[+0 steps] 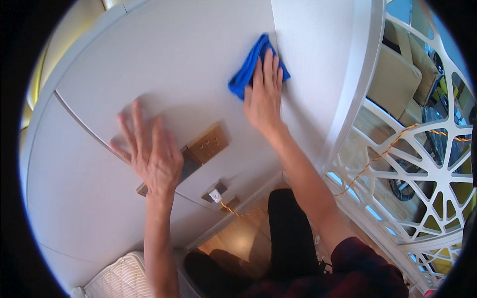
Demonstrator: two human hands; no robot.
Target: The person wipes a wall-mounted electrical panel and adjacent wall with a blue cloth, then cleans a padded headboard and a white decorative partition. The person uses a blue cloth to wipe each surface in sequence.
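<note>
My right hand presses a bunched blue cloth against a pale wall panel, close to a vertical seam. Its fingers lie over the cloth and hide part of it. Lower and to the left, my left hand is spread on the same panel with nothing in it. Beside the left hand's wrist runs a gold and dark strip of sockets and switches, partly covered by that hand.
Below the strip, a white plug sits in a lower outlet, with a twisted red-yellow cord trailing from it. A white lattice screen stands at the right. A striped mattress edge is at the lower left.
</note>
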